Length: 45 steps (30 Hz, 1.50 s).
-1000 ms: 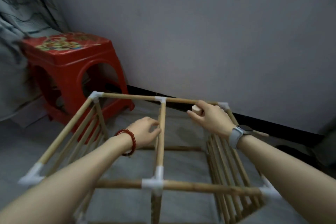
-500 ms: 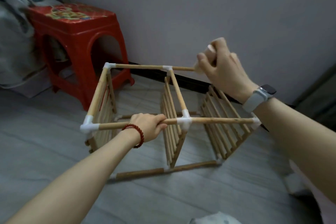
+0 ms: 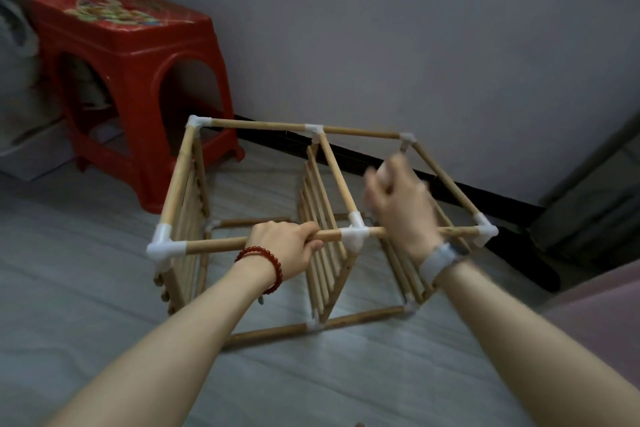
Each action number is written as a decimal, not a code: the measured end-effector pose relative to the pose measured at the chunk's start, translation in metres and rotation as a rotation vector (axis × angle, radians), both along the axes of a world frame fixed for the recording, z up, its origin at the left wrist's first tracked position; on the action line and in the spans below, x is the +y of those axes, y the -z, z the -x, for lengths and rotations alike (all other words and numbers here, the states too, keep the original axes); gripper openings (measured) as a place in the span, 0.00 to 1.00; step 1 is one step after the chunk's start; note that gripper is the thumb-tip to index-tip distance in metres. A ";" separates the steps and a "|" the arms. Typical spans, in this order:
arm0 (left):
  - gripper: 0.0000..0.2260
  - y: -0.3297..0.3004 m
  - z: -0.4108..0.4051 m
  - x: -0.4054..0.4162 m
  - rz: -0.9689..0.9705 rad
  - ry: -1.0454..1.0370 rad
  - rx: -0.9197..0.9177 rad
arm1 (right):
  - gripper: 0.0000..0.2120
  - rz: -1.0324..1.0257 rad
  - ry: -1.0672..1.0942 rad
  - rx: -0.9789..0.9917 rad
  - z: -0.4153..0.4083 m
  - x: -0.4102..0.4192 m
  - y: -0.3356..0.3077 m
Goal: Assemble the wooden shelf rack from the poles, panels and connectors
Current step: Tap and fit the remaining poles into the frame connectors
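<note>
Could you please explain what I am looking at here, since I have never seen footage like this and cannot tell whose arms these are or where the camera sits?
There is no machine here: the picture comes from one wide-angle camera worn on a person's head, looking forward and down, so the two bare arms are the wearer's own. On the pale floor stands a partly built wooden shelf rack: bamboo-coloured poles joined by white plastic connectors, with three slatted panels standing upright inside the frame. The left hand, with red beads at the wrist, grips the near top pole and steadies the rack. The right hand, with a watch at the wrist, is blurred above the right half; its fingers are curled, but I cannot tell whether they hold anything. A red plastic stool stands by the wall behind.
</note>
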<state>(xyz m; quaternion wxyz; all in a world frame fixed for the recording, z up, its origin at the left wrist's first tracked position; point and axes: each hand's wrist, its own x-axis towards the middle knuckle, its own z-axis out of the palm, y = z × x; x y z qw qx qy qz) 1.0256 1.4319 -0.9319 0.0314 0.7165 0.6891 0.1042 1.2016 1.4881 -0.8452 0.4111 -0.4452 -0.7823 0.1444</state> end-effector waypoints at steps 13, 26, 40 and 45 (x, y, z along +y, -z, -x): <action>0.10 0.008 -0.001 -0.003 0.007 0.004 -0.001 | 0.07 0.156 -0.031 -0.383 -0.012 -0.012 0.046; 0.11 0.007 0.004 0.001 0.005 -0.036 0.013 | 0.06 0.105 -0.071 -0.466 -0.014 0.010 0.038; 0.12 0.001 -0.003 -0.002 0.043 -0.054 0.019 | 0.07 0.024 -0.072 -0.429 -0.011 0.023 0.018; 0.12 0.003 -0.004 -0.002 0.039 -0.053 0.000 | 0.07 -0.151 -0.006 0.137 0.000 0.019 0.004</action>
